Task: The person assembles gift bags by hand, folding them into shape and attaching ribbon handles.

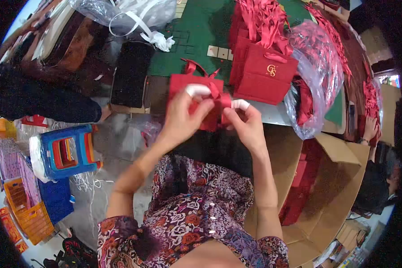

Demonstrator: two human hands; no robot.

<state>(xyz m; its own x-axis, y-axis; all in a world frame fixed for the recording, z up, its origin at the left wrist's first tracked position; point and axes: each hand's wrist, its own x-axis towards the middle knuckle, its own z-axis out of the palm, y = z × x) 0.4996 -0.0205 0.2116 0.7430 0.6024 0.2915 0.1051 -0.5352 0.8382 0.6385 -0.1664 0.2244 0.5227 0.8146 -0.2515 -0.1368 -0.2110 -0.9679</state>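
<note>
A small red gift bag (177,85) is in front of me at the table's near edge, with a red ribbon (215,92) at its upper part. My left hand (188,114) pinches the ribbon between thumb and fingers. Just to the right, my right hand (245,124) is closed on the same ribbon's other side. White wrapping covers a finger on each hand. My hands hide part of the bag and the exact shape of the ribbon.
Red bags with ribbons (265,78) stand at the right on the green tabletop (190,27), beside a clear plastic bag (319,71) of red ribbons. Below is an open cardboard box (339,178) holding red bags. Stacked stools (71,152) are left. Other people's limbs show at both sides.
</note>
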